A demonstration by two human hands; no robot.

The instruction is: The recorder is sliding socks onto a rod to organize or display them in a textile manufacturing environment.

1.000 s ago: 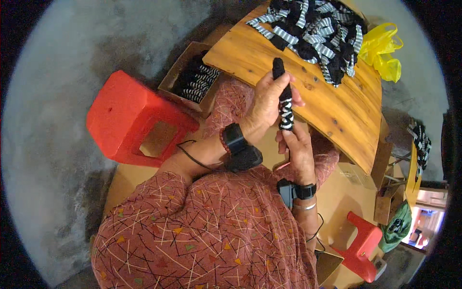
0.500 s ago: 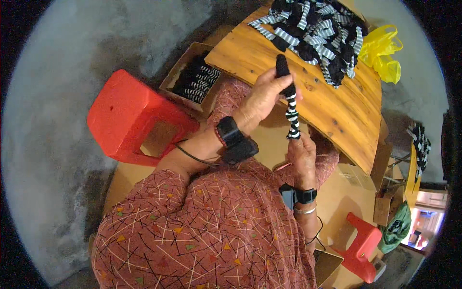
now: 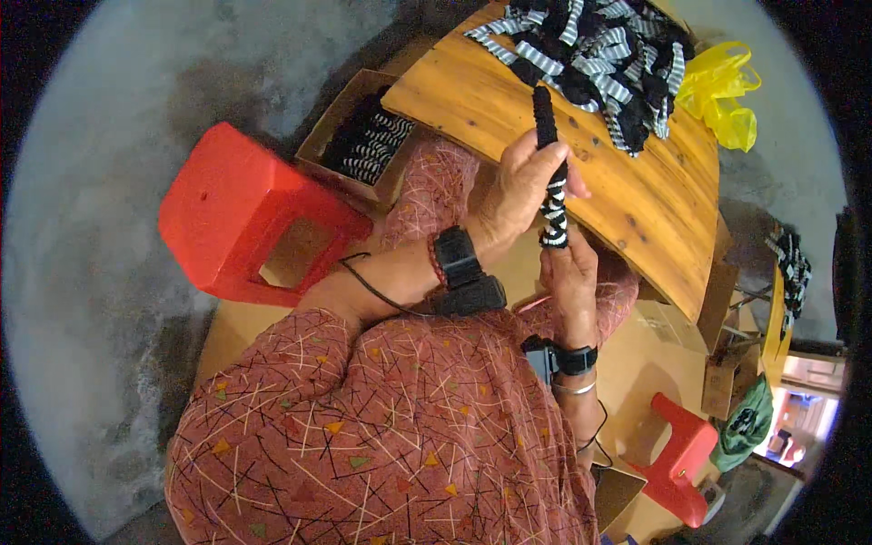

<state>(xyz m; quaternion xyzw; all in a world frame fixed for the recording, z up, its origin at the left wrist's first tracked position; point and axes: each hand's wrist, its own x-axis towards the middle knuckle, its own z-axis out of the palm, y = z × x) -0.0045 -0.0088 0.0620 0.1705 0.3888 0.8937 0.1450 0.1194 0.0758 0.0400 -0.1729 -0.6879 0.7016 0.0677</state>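
Reddish patterned top [image 3: 381,427] | black wrist straps [image 3: 457,257] | beaded bracelet [image 3: 436,262] | silver bangle [image 3: 576,389] | cables [image 3: 371,291]

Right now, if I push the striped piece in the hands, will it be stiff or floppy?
The striped piece would probably squash and bend, since its surface looks knitted. Its black end sticks out fairly straight past the left hand, so it may not be entirely floppy.

Left fingers [image 3: 576,184] partly behind striped knit piece [image 3: 554,207]

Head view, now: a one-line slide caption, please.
Left hand and right hand hold a black-and-white fabric piece by a wooden table bearing heaped striped fabric.
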